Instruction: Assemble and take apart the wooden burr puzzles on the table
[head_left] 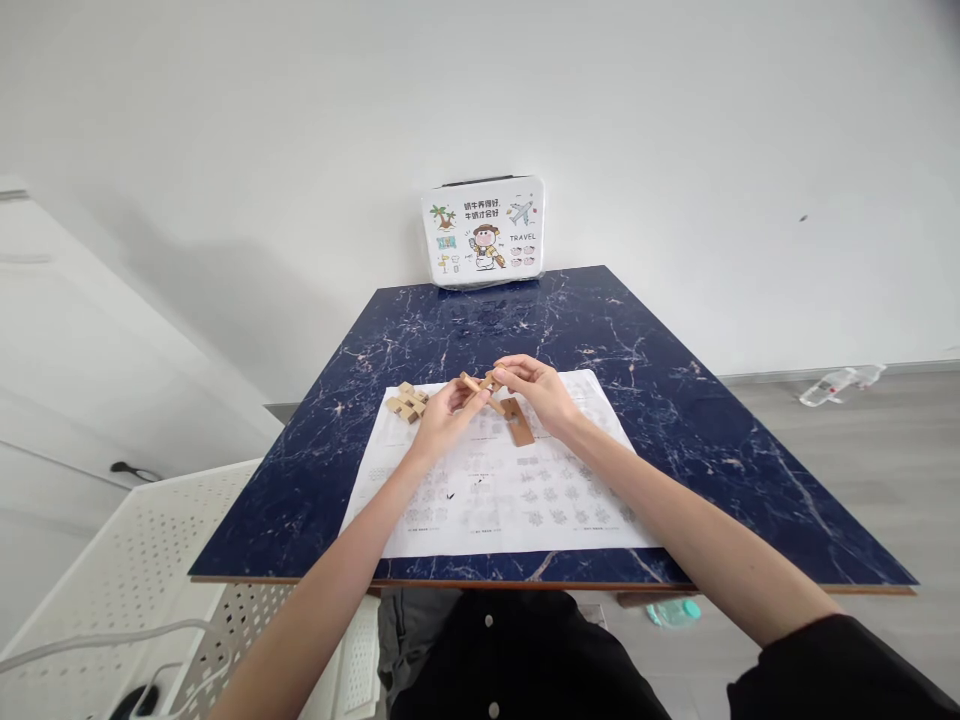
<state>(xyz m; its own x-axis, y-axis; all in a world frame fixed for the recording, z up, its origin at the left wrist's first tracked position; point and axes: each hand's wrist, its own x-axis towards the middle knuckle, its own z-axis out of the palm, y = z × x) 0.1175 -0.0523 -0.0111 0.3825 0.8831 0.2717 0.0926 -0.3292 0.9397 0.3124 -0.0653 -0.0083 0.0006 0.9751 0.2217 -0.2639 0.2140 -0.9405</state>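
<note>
Between my two hands are small wooden puzzle pieces (492, 402), held crossed just above the printed sheet. My left hand (450, 410) is closed on one stick-like piece, thumb and fingers pinching it. My right hand (536, 390) pinches another piece that meets the first; whether the two are interlocked I cannot tell. A flat brown wooden piece (519, 424) lies on the paper below my right hand. To the left of my left hand sits an interlocked wooden block puzzle (407, 403), at the edge of the instruction sheet (480, 510).
The dark blue marble-patterned table (540, 325) has a white cartoon-printed case (487, 232) upright at its back, against the wall. A white perforated cart (142, 560) with cables stands at the left. Plastic bottles (832, 385) lie on the floor at the right.
</note>
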